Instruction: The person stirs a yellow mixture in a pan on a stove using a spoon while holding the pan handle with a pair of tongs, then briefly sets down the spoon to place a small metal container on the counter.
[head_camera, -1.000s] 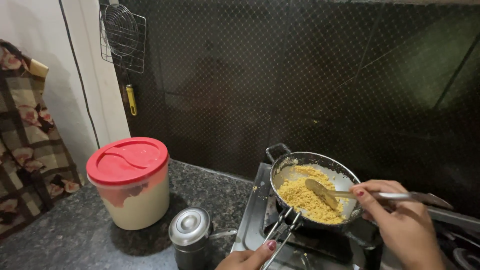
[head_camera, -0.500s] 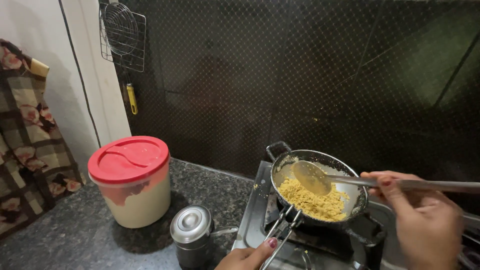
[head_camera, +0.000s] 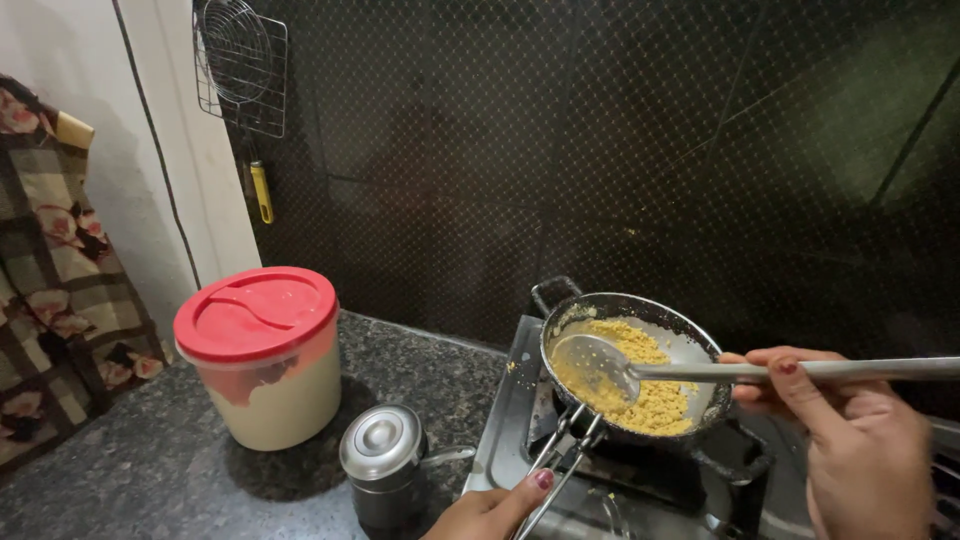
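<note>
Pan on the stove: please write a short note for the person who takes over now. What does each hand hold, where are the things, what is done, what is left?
Right hand holds the long metal spoon above the pan.
Left hand grips the tongs clamped on the pan's rim.
Pan sits on the stove burner, with yellow crumbly food inside.
Done: food is in the pan, spoon is in hand.
Left: probably more stirring; whether it is cooked cannot be told.
</note>
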